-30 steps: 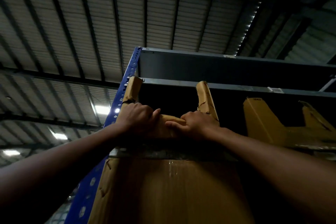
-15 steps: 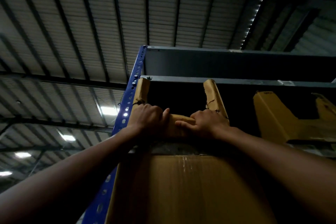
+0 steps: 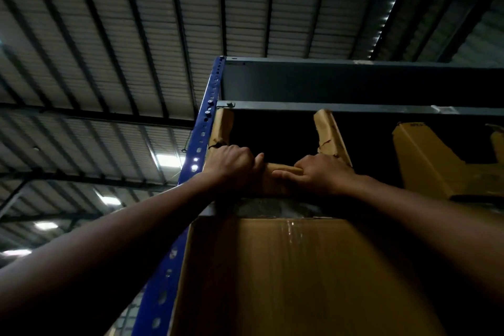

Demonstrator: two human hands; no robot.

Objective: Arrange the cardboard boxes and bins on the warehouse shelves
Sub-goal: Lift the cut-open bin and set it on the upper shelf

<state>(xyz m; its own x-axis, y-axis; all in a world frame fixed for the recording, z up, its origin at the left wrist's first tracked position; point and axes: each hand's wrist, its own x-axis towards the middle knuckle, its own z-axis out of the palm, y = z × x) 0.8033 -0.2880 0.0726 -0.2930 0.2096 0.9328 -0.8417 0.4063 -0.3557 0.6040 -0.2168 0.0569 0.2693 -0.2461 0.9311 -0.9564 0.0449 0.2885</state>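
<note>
While the head view looks steeply up the rack, a brown cardboard bin (image 3: pixel 331 136) sits on the upper shelf, tight against the blue perforated upright (image 3: pixel 201 131) and under a grey steel beam (image 3: pixel 354 109). Bin is open-fronted: two tall side walls with creased, torn edges, a low front lip between them, dark inside. Left hand (image 3: pixel 231 168) curls over the lip at the left wall. Right hand (image 3: pixel 321 176) grips the lip by the right wall, thumb laid along the edge. The hands nearly touch. Below the shelf edge is a big smooth cardboard box (image 3: pixel 286 267) with a glossy tape strip down its face. Yellow bin (image 3: pixel 425 163) of the same cut shape stands to the right, apart. Ribbed corrugated metal roof (image 3: pixel 122 35) overhead.
</note>
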